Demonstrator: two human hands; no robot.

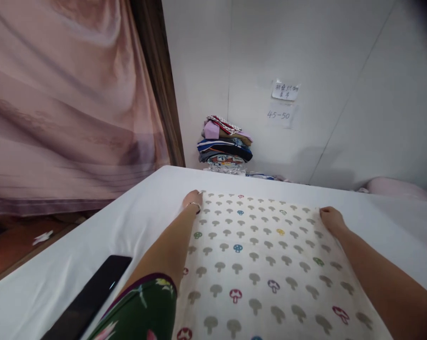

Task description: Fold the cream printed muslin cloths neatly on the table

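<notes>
A cream cloth [252,255] printed with grey and coloured mushrooms lies spread over the white-covered table [128,222]. My left hand [192,199], with a bracelet at the wrist, is closed on its far left corner. The far right corner is pinched in my right hand [330,219]. Between the two hands the cloth's far edge runs nearly straight. Its near part reaches past the bottom of the view.
A long black object [89,297] lies on the table left of my left arm. Folded fabrics [225,144] are stacked beyond the far edge, by a wall with paper notes [285,90]. A pink curtain [64,104] hangs at the left; pinkish fabric [399,189] sits far right.
</notes>
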